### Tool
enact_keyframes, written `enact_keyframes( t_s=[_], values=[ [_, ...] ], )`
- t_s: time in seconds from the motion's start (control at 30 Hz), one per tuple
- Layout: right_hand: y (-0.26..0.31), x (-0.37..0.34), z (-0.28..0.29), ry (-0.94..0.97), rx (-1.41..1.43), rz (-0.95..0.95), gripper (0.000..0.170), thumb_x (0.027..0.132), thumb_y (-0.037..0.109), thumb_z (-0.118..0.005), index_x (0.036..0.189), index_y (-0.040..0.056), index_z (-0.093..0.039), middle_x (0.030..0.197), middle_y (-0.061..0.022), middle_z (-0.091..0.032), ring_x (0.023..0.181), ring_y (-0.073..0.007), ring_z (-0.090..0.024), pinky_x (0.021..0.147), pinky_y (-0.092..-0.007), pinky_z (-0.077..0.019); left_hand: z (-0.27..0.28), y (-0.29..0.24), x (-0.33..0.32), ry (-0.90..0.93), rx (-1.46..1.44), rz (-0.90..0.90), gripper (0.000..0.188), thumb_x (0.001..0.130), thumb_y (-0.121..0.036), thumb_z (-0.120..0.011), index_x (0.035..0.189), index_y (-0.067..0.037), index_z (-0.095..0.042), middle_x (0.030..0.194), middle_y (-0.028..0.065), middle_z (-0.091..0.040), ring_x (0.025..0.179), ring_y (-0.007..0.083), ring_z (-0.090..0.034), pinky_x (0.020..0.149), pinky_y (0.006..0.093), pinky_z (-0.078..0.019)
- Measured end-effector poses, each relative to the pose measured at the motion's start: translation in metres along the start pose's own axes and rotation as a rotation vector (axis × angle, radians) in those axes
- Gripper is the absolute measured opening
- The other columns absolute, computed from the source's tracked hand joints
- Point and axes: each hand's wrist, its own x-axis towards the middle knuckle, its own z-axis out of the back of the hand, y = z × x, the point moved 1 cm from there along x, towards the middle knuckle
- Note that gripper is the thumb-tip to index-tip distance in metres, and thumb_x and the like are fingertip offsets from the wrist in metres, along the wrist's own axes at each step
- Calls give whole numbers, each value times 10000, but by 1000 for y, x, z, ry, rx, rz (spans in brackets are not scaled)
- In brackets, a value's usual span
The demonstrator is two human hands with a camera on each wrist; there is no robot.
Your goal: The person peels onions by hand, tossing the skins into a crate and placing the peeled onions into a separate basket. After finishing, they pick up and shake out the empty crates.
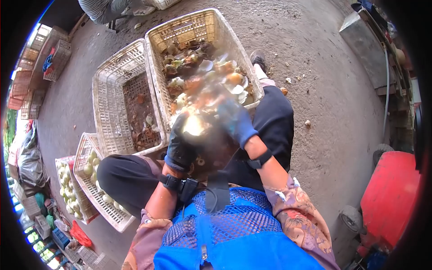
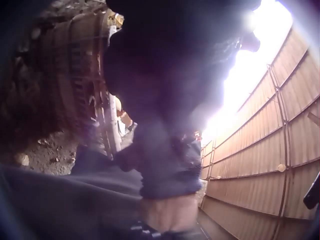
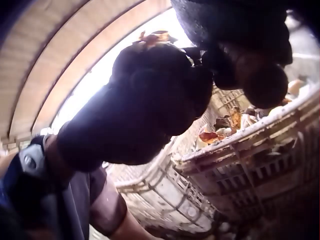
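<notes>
Pale bulb [image 1: 195, 126] gripped in left hand [image 1: 181, 144]

Head view, wearer's side taken as 6 o'clock. Bulb: rounded, whitish-yellow, upper face washed out by light, outline smeared by blur; tilt cannot be told. It sits at about 1 o'clock from the left hand's middle. Right hand [image 1: 236, 120], blurred, near the bulb's 3 o'clock; contact unclear. Crate [image 1: 236, 49] of peelings toward 12 o'clock. Right wrist view: orange-brown, ragged skin [image 3: 155, 38] shows atop the left fist.

Free space over the peelings [image 1: 203, 72], crate walls [image 1: 232, 45] around, right leg [image 1: 278, 112] beside.
</notes>
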Motion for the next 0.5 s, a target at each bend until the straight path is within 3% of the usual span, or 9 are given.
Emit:
enact_keyframes(
  t_s=[0.07,0.1,0.17,0.2,0.3,0.33,0.4,0.43,0.5],
  values=[
    [31,20,50,-33,304,-475,238,927,141,-563,1159,101,-593,888,-201,-665,804,-379,-668,682,-443,-527,6,0,4,-16,-144,96,417,959,-346,-629,1340,-189,-563,1237,82,-639,1153,214,-608,1017,425,-496],
    [42,17,61,-30,308,-470,238,927,141,-563,1159,101,-593,888,-201,-665,804,-379,-668,682,-443,-527,9,-1,8,-21,-288,192,418,960,-345,-628,1343,-190,-562,1230,81,-641,1144,214,-613,996,418,-508],
    [60,5,75,251,489,-544,250,917,153,-571,1161,107,-595,874,-179,-665,803,-377,-660,671,-442,-526,13,-3,14,-26,-582,385,420,962,-343,-625,1349,-193,-562,1216,77,-644,1126,213,-622,956,405,-533],
    [67,5,79,256,489,-540,250,917,153,-571,1161,107,-595,874,-179,-665,803,-377,-660,671,-442,-526,15,-4,17,-27,-731,480,421,963,-342,-623,1353,-195,-562,1209,75,-645,1117,212,-627,936,399,-546],
    [88,10,78,327,134,-330,230,887,160,-598,1108,94,-588,798,-131,-657,724,-328,-679,593,-440,-523,19,-13,19,-27,-1172,764,424,966,-338,-619,1363,-199,-561,1188,69,-650,1090,211,-640,875,380,-584],
    [89,13,75,328,135,-329,230,887,160,-598,1108,94,-588,798,-131,-657,724,-328,-679,593,-440,-523,18,-17,19,-29,-1171,764,424,966,-338,-619,1363,-199,-561,1188,69,-650,1090,211,-640,875,380,-584],
    [89,15,68,575,-34,-344,179,869,155,-604,1037,102,-574,784,-116,-668,685,-322,-688,563,-459,-526,11,-23,19,-54,-984,684,432,956,-421,-613,1300,-162,-590,1085,49,-673,966,214,-672,798,374,-594],
    [88,15,67,575,-36,-343,179,869,155,-604,1037,102,-574,784,-116,-668,685,-322,-688,563,-459,-526,7,-23,17,-54,-986,683,432,956,-421,-613,1300,-162,-590,1085,49,-673,966,214,-672,798,374,-594],
    [87,13,61,600,-31,-321,136,864,144,-594,988,108,-553,782,-104,-678,661,-314,-692,545,-460,-527,6,-20,10,-140,-560,341,463,937,-483,-613,1244,-136,-607,1033,47,-679,894,229,-681,741,372,-590]
  ],
)
